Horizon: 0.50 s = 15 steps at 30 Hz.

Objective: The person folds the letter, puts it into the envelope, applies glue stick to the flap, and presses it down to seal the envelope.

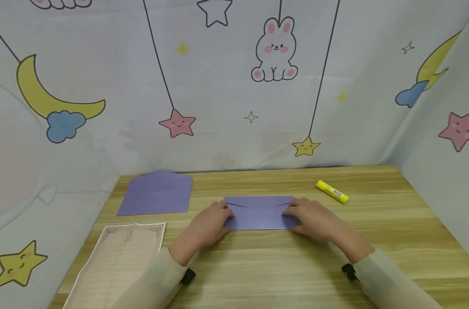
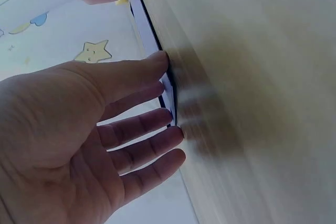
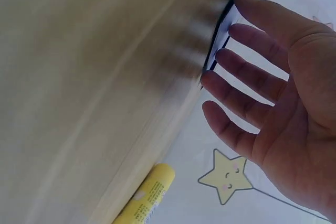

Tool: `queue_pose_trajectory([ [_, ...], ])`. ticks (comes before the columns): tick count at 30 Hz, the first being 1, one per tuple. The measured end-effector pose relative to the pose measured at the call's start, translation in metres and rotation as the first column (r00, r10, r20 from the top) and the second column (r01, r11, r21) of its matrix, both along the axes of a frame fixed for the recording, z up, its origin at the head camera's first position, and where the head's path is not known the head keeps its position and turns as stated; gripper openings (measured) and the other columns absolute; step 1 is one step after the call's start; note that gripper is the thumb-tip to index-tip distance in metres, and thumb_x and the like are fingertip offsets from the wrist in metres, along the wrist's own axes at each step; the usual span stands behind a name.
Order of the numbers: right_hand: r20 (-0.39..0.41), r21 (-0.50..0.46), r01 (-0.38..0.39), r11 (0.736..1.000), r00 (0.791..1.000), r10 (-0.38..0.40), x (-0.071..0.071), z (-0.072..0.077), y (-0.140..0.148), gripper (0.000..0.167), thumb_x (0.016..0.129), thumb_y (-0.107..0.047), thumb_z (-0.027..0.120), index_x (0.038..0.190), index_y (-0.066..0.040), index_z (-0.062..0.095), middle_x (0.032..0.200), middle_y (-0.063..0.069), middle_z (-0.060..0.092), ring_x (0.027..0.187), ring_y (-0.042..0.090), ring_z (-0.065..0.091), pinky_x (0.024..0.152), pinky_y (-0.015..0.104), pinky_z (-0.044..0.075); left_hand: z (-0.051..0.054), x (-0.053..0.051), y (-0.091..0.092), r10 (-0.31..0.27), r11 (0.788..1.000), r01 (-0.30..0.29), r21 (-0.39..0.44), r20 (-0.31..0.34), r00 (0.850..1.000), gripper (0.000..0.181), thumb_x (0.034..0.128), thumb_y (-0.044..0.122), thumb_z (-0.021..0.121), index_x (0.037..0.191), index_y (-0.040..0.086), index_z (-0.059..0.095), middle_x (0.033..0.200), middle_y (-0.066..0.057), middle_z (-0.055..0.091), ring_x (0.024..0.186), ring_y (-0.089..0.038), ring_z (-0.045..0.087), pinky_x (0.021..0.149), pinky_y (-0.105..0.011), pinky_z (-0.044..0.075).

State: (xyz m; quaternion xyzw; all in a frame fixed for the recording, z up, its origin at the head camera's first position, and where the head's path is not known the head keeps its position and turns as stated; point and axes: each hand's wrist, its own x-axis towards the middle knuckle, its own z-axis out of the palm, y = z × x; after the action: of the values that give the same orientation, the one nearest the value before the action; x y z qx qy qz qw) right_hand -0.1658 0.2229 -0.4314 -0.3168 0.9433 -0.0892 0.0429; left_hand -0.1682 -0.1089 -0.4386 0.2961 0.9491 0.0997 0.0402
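Note:
A purple envelope [image 1: 258, 213] lies lengthwise on the table in the head view, with short slanted lines near its two upper corners. My left hand [image 1: 212, 222] holds its left end, the thumb at the near edge and the fingers along the side. At the opposite end my right hand [image 1: 313, 218] grips it in the same manner. In the left wrist view the thumb and fingertips of the left hand [image 2: 100, 135] meet the thin envelope edge [image 2: 147, 22]. Likewise, the right hand's fingers [image 3: 252, 61] touch the envelope [image 3: 223, 30] in the right wrist view.
Another purple envelope [image 1: 157, 194], its flap raised, lies at the back left of the wooden table [image 1: 280, 274]. Bordered letter paper [image 1: 116, 262] rests at front left, partly under the left sleeve. A yellow glue stick [image 1: 332, 192] lies at back right. Printed cloth [image 1: 226, 86] surrounds the table.

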Motion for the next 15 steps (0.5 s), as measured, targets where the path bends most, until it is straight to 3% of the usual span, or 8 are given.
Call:
queue_pose_trajectory([
  [6,-0.012,-0.025,0.033,0.999,0.999,-0.034,-0.026,-0.002,-0.001,0.033,0.098,-0.018,0.080,0.129,-0.008,0.075,0.125,0.009,0.068,0.117,0.030,0.065,0.101,0.053,0.053,-0.001,-0.024,0.005,0.029,1.000,-0.029,-0.004,-0.006,1.000,0.028,0.0982,0.014,0.079,0.123,0.004,0.075,0.121,-0.012,0.064,0.117,-0.033,0.063,0.101,-0.046,0.054],
  [15,0.005,-0.021,0.078,0.997,0.997,-0.078,-0.060,-0.005,-0.007,0.031,0.101,-0.013,0.074,0.131,-0.005,0.073,0.133,0.014,0.067,0.123,0.033,0.064,0.105,0.052,0.052,-0.004,-0.055,0.016,0.083,0.996,-0.084,-0.011,-0.042,0.996,0.021,0.1026,0.011,0.072,0.122,0.003,0.074,0.115,-0.010,0.062,0.114,-0.030,0.062,0.100,-0.043,0.054],
])
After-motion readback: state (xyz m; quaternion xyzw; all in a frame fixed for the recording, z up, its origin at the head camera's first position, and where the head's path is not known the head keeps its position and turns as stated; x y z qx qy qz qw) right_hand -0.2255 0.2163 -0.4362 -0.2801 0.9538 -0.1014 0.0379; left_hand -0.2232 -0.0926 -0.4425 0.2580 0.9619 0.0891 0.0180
